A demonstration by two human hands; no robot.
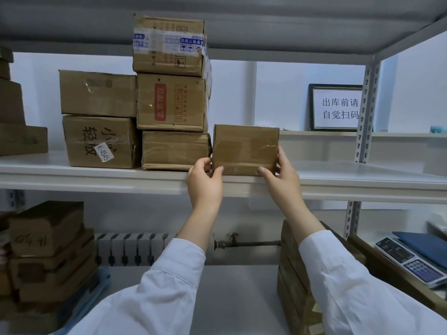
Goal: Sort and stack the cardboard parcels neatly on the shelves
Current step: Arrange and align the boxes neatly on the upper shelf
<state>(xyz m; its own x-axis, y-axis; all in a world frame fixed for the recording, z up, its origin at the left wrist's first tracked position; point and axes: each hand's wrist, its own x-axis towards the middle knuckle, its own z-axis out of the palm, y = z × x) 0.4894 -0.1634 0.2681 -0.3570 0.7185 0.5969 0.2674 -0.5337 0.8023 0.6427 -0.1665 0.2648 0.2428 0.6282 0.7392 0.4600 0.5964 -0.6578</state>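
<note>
1. Head view, edges and room: the small cardboard parcel (245,148) stands upright at the front lip of the middle shelf (96,178), centre of the frame. Its left edge is just beside a flat parcel (175,151), the bottom of a three-high stack. To its right, open shelf board runs to the perforated post (366,105).
2. Head view, hands: the left grip (205,182) curls round the parcel's lower left edge, thumb on its face. The right grip (281,180) pinches the lower right edge likewise. Both white-sleeved forearms reach up from the bottom of the frame.

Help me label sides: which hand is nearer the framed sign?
Right. The right hand holds the parcel at its right edge, below-left of the sign; the left hand holds its left edge, farther off.
</note>
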